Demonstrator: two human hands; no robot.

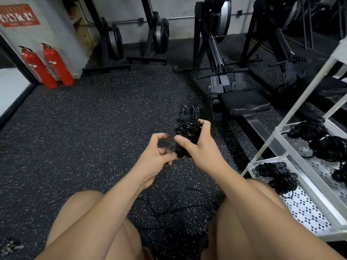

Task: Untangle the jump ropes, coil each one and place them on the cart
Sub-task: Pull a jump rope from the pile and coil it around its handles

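right hand (203,148) grips coiled jump rope (187,126); left hand (155,159) curled beside it, hold unclear.

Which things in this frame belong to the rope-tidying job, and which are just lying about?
Part of the job: coiled jump rope gripped by the right hand; left hand beside it; loose rope on the floor; white cart; coiled ropes on its shelves.

Just lying about: red fire extinguishers; rowing machines; red wall sign.
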